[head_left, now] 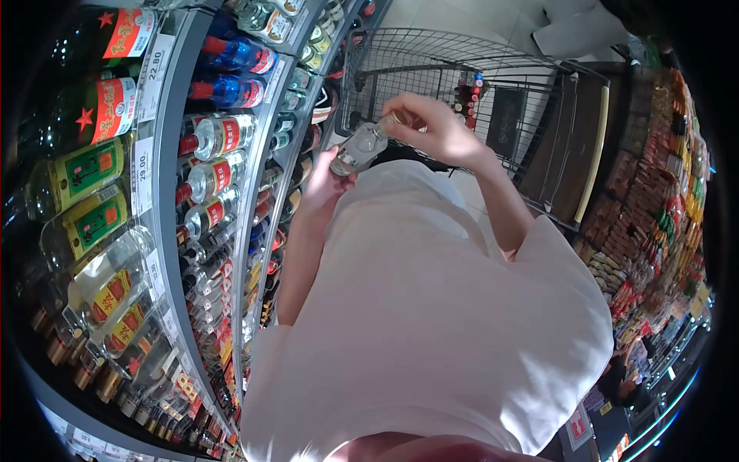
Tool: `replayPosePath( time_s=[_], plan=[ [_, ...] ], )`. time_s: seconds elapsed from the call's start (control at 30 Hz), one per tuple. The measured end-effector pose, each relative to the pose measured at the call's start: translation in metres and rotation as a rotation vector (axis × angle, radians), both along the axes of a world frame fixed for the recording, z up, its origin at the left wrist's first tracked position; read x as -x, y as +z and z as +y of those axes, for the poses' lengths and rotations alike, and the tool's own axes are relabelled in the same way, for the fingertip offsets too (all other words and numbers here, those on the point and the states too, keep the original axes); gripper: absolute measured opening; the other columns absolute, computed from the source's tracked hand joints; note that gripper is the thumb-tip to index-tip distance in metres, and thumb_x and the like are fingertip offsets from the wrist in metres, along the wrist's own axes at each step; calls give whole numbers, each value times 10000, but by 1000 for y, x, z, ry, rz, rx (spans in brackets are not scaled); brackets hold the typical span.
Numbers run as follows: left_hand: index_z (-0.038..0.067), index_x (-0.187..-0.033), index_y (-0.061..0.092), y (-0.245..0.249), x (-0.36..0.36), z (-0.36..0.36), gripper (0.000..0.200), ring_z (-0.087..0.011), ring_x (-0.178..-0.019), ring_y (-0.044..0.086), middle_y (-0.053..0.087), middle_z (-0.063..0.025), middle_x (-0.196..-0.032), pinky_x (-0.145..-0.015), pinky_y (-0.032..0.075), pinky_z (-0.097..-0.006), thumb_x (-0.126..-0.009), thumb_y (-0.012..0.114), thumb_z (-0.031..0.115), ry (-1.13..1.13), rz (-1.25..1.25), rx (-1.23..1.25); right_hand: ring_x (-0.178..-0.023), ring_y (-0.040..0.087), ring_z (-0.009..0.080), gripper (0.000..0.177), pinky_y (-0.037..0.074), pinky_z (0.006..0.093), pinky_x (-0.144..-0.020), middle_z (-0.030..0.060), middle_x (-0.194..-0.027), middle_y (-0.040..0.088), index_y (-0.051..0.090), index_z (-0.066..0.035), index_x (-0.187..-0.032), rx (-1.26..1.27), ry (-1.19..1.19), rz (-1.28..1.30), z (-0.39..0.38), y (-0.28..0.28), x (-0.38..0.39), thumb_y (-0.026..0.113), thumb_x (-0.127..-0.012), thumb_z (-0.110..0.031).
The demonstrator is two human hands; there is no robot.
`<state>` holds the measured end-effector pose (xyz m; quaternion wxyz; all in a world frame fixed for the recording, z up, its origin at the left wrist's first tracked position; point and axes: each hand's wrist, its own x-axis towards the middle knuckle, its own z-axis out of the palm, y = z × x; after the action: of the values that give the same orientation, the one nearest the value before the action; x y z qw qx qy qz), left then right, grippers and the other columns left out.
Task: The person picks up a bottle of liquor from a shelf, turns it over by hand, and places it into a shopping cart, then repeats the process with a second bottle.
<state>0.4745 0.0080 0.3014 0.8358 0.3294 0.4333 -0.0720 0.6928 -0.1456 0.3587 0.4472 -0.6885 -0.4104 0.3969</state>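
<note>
A small clear glass bottle (359, 152) is held tilted in front of my chest, over the near end of the shopping cart. My left hand (327, 181) grips its lower part, the fingers wrapped round the glass. At the upper end, the fingers of my right hand (435, 131) are closed about the bottle's neck and cap, which they partly cover. The label cannot be read from here.
A wire shopping cart (416, 58) stands ahead. Left are shelves with green-labelled bottles (88, 169), blue bottles (239, 58) and price tags (144, 175). Packaged goods (639, 185) fill the right side. Grey fabric (577, 27) shows beyond the cart.
</note>
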Motion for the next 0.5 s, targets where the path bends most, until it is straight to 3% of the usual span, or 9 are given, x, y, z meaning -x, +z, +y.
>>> replayPosePath(
  time_s=[0.07, 0.17, 0.23, 0.27, 0.33, 0.37, 0.4, 0.47, 0.5],
  plan=[
    [148, -1084, 573, -18, -4, -2, 330, -94, -704, 550, 616, 15, -833, -643, 395, -257, -1020, 434, 439, -56, 3, 22, -700, 526, 101, 238, 448, 284, -645, 22, -757, 577, 645, -34, -1143, 78, 54, 24, -8, 0, 4, 655, -970, -196],
    [134, -1117, 583, -39, -10, -4, 346, -94, -709, 548, 648, -5, -871, -635, 390, -262, -1017, 429, 428, -134, 4, 86, -660, 528, 116, 232, 446, 298, -620, 36, -710, 573, 651, -24, -1122, 123, 73, 1, -14, 3, 3, 664, -960, -190],
    [89, -1238, 561, -47, -16, -7, 461, -110, -830, 600, 674, -41, -1041, -704, 454, -278, -1018, 411, 464, -240, -2, 114, -628, 518, 122, 217, 440, 298, -601, 47, -685, 564, 657, -22, -1095, 116, 28, -89, -21, -15, 1, 674, -954, -186],
    [89, -1238, 561, -46, -21, -10, 461, -110, -830, 600, 674, -41, -1041, -704, 454, -278, -1018, 411, 464, -237, 2, 117, -628, 518, 122, 217, 440, 298, -601, 47, -685, 564, 657, -22, -1095, 118, 31, -85, -25, -26, -3, 674, -954, -186],
    [78, -1351, 516, -47, -34, -19, 537, -132, -965, 632, 656, -51, -1131, -811, 487, -287, -1029, 415, 495, -301, 101, -166, -625, 525, 122, 199, 439, 295, -593, 52, -688, 572, 659, -29, -1074, 135, -81, -172, -40, -52, -17, 681, -950, -183],
    [92, -1425, 471, -72, -31, -13, 559, -152, -1054, 637, 632, -49, -1239, -885, 496, -311, -1037, 442, 492, -300, 95, -162, -612, 519, 130, 180, 439, 295, -585, 49, -675, 566, 662, -40, -1055, 127, -145, -236, -50, -68, -27, 689, -945, -180],
    [92, -1425, 471, -91, -24, -12, 559, -152, -1054, 637, 632, -49, -1239, -885, 496, -311, -1037, 442, 492, -299, 96, -160, -612, 519, 130, 180, 439, 295, -585, 49, -675, 566, 662, -40, -1055, 128, -143, -236, -57, -79, -39, 689, -945, -180],
    [81, -1419, 491, -126, -9, -8, 549, -157, -1029, 652, 661, -83, -1230, -891, 503, -326, -1016, 502, 454, -307, 205, -409, -718, 676, 242, 267, 521, 344, -690, 101, -783, 691, 663, -55, -1052, 312, -353, -244, -70, -102, -66, 698, -930, -290],
    [49, -1405, 497, -156, 8, -6, 559, -238, -1070, 657, 669, -133, -1239, -918, 504, -375, -995, 522, 429, -416, 279, -624, -785, 697, 270, 315, 532, 361, -729, 119, -836, 710, 666, -65, -1073, 406, -379, -284, -77, -123, -85, 688, -925, -342]
  ],
)
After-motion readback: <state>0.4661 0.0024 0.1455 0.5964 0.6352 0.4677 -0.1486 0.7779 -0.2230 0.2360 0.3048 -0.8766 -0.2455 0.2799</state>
